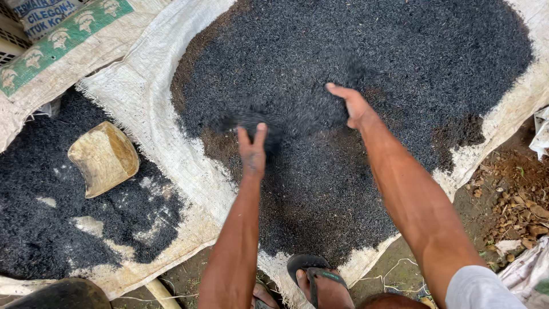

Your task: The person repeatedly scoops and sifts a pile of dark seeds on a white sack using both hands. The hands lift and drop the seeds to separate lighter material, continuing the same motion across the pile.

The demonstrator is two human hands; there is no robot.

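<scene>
A big heap of black charred husk (366, 63) lies on a white woven sheet (154, 114). My left hand (253, 150) reaches into the near side of the heap, fingers straight and together, dusted dark. My right hand (351, 104) is farther in and to the right, palm turned inward, fingers extended. Between the two hands a blurred clump of husk (286, 114) is in motion. Neither hand grips a tool.
A second spread of black husk (51, 223) lies on another sheet at left, with a curved pale wooden scoop (104, 158) on it. A printed sack (63, 46) sits top left. My sandalled foot (320, 283) stands at the sheet's near edge. Brown soil and stones (514, 200) are at right.
</scene>
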